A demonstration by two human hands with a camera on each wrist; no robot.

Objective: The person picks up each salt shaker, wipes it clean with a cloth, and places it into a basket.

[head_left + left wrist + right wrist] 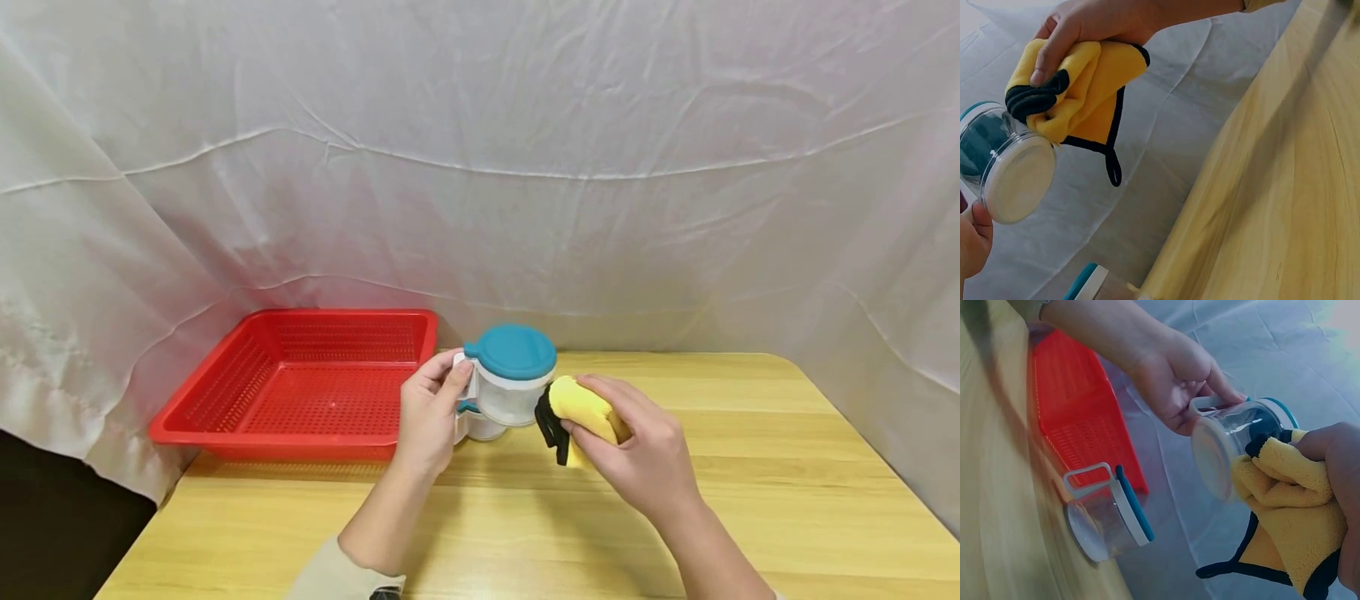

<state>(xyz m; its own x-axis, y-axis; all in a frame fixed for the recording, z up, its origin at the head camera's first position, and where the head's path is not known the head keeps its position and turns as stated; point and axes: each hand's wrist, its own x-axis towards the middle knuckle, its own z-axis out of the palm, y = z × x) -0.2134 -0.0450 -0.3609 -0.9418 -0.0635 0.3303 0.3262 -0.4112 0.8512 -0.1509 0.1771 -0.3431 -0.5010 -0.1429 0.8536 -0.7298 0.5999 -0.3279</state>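
A clear jar [516, 398] with a blue lid [517, 351] and a white handle is held above the table. My left hand [432, 410] grips it by the handle, thumb on top. In my right hand [651, 446] is a bunched yellow cloth [583, 407] with black edging, pinched between thumb and fingers. The right wrist view shows the cloth [1291, 487] against the side of the jar [1222, 444], a black-edged corner and loop hanging down. A second jar [1107, 525] of the same kind stands on the table, partly hidden behind the held one in the head view.
A red perforated plastic basket [300, 437] sits at the table's left, beside the left hand. The wooden table [787, 467] reaches right and forward to a pale fabric curtain [525, 233] hanging behind it.
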